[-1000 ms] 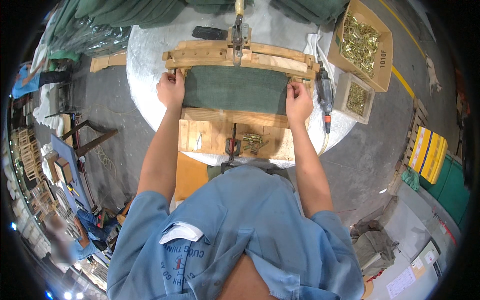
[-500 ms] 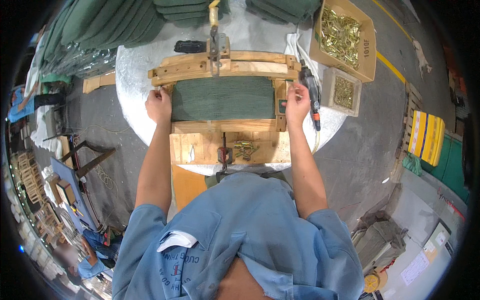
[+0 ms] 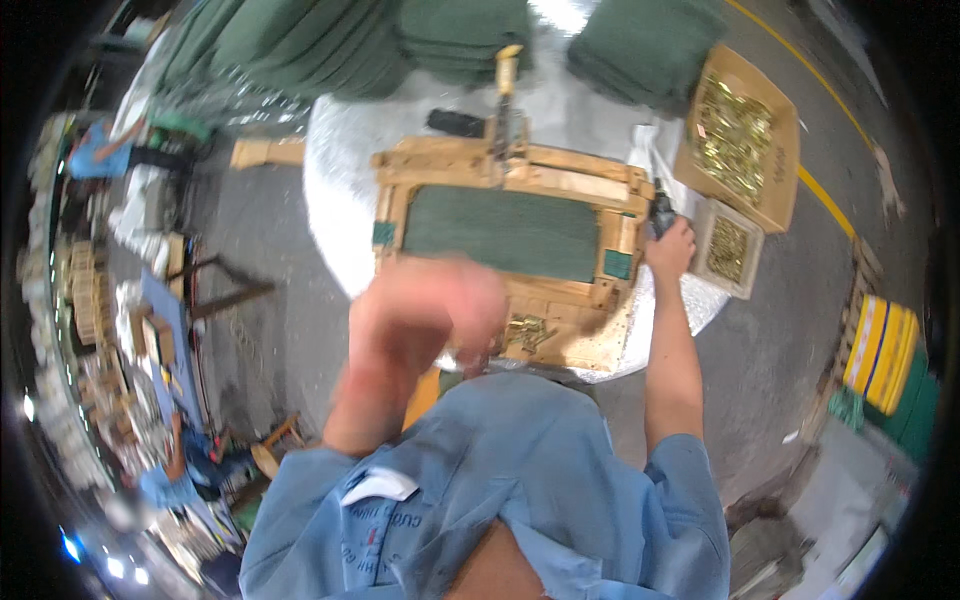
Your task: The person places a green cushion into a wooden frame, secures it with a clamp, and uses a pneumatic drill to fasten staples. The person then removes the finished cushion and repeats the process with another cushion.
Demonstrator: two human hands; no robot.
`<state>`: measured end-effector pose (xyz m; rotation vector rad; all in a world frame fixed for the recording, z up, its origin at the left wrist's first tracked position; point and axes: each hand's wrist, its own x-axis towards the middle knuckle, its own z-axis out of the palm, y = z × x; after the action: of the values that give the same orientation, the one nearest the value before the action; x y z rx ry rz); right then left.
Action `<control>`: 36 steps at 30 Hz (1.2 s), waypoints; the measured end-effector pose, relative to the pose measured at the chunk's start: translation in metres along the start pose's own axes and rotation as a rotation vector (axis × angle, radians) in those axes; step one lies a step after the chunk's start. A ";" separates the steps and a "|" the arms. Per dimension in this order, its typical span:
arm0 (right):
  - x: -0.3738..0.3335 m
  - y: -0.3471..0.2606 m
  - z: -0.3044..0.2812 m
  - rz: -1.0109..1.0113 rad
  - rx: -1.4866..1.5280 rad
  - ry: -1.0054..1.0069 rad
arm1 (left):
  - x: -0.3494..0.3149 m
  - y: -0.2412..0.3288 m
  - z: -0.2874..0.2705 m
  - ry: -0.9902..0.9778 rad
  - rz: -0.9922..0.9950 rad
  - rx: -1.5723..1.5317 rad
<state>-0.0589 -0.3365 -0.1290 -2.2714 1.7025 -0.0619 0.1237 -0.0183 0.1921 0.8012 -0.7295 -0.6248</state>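
The green fabric panel [image 3: 500, 232] is seated within the wooden frame [image 3: 570, 180] on the tabletop [image 3: 335, 200]. To the right of the frame, the right hand [image 3: 672, 248] is wrapped around the dark power tool [image 3: 662, 212], just beside the pale tray [image 3: 745, 282] of small parts. The left hand [image 3: 425, 305] is blurred and overlaps the frame's near left corner in view; its finger position cannot be determined.
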 end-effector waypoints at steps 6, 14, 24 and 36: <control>0.015 0.002 -0.004 0.022 0.072 -0.094 | 0.013 0.055 0.094 -0.707 0.274 -0.452; -0.038 0.047 -0.029 -0.032 0.683 -0.108 | -0.002 0.058 0.126 -0.774 0.156 -0.428; -0.086 0.110 -0.114 0.569 1.602 -0.473 | -0.005 0.054 0.143 -0.810 0.035 -0.409; -0.053 0.159 -0.101 0.809 2.063 -0.736 | 0.015 0.036 0.144 -0.793 -0.170 -0.189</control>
<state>-0.2436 -0.3481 -0.0670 -0.0111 0.8822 -0.4436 0.0291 -0.0689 0.2963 0.4236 -1.3028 -1.1730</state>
